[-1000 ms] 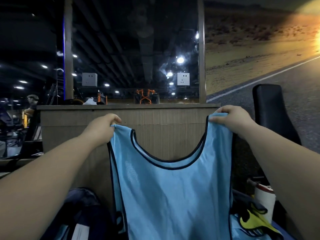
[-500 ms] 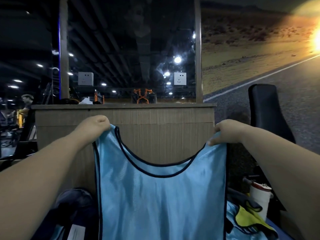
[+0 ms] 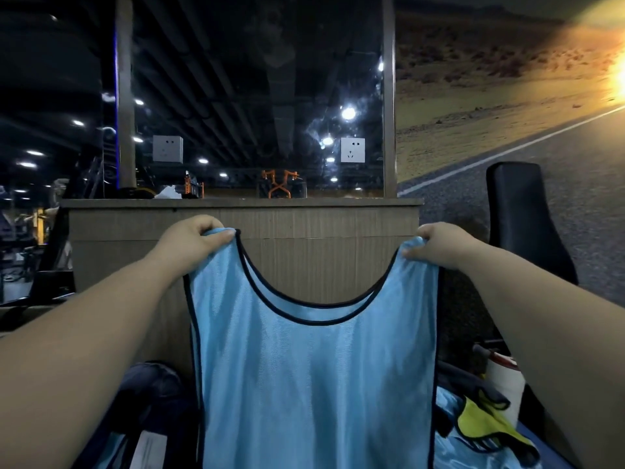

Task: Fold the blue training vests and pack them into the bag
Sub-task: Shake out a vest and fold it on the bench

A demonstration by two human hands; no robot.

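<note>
Nearest, the vest (image 3: 314,384) hangs flat before the person, its hem out of view. A dark bag (image 3: 148,390) sits low at its left and a yellow cloth (image 3: 480,424) at its right. Higher and farther, the left hand (image 3: 192,242) and right hand (image 3: 439,245) each pinch a shoulder strap, spreading the vest. It looks thin, limp, slick and light, best held by the straps or side hems. The counter (image 3: 243,211) stands beyond.
</note>
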